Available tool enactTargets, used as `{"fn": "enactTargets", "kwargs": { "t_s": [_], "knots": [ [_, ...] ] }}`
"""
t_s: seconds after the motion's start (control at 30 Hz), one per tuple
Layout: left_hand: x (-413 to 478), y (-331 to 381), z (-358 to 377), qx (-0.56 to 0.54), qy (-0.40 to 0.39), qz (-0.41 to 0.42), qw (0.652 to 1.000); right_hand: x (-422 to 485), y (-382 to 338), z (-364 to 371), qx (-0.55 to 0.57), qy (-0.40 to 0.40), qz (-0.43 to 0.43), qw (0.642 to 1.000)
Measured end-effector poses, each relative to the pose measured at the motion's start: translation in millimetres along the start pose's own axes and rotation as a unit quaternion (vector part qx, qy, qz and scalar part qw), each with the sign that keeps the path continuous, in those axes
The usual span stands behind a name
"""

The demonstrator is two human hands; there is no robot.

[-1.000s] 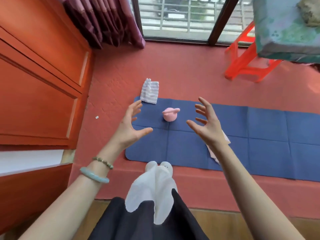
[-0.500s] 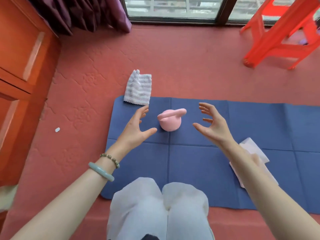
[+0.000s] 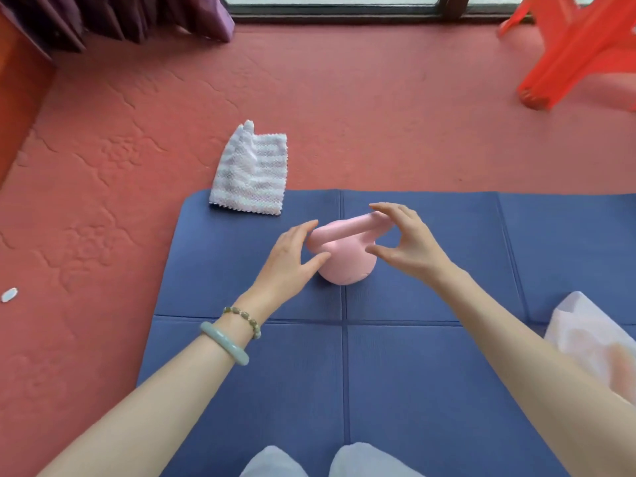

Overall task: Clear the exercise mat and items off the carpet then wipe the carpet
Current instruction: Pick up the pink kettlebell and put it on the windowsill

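Clearing items, likely first step: pink kettlebell (image 3: 347, 266) sits upright on blue exercise mat (image 3: 430, 373) over red carpet (image 3: 120, 201). Left hand (image 3: 292, 259) released, beside its flank; right hand (image 3: 409, 242) released, fingers arched over handle end. Next: close grip, lift. Kettlebell smooth, rounded, thick handle.

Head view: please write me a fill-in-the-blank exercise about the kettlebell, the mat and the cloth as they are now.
1. The pink kettlebell stands on the ____ mat.
2. The striped cloth lies partly on the mat and partly on the red ____.
3. The green bangle is worn on the ____ wrist.
4. The kettlebell sits ____ the left hand and the right hand.

Missing words: blue; carpet; left; between.
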State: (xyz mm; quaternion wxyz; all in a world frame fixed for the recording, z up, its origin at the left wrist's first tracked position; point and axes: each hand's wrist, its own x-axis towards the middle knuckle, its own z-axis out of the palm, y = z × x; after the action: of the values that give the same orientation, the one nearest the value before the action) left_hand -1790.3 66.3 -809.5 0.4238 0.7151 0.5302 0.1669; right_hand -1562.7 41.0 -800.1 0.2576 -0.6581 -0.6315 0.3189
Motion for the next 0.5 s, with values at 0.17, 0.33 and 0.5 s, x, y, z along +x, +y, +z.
{"fn": "enactTargets", "kwargs": {
  "t_s": [0.17,0.33,0.5],
  "knots": [
    [11,-15,20,-0.127,0.012,-0.019,0.992,24,10,15,0.041,0.013,-0.002,0.999],
    [15,-18,11,-0.083,-0.006,0.027,0.996,35,6,17,0.063,0.043,0.055,0.996],
    [-2,-2,8,-0.035,-0.002,0.037,0.999,16,-13,12,0.073,0.04,0.083,0.993]
  ]
}}
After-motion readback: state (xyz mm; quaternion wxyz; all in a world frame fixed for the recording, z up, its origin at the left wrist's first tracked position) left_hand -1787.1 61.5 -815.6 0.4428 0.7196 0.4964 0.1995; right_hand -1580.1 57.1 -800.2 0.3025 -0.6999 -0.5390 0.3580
